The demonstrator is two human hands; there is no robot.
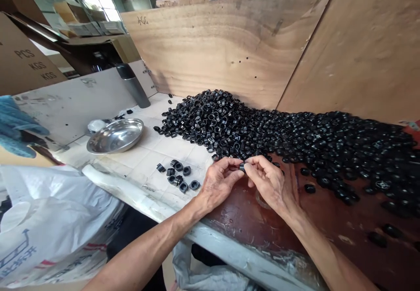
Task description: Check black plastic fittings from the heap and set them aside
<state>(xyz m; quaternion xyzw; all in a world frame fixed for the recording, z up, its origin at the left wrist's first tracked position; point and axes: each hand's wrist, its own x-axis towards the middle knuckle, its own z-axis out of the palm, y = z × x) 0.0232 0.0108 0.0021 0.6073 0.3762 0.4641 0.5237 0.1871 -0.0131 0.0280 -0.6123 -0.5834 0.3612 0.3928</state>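
Observation:
Both hands meet over the near edge of the pile, at the middle of the table. A small black part (242,166) is pinched between them. My left hand (220,180) grips its left side with thumb and fingertips. On the other side, my right hand (266,180) closes its thumb and fingers on the same part. Behind the hands lies a heap of black ring-shaped parts (213,118), which runs into a spread of black caps (331,142) on the right. Several loose black rings (183,187) lie left of my left hand.
A shallow metal bowl (116,137) and a dark bottle (134,86) stand at the left. Wooden boards (223,41) wall the back. White sacks (59,221) hang by the table's padded front edge (131,197). A blue glove (16,124) lies at far left.

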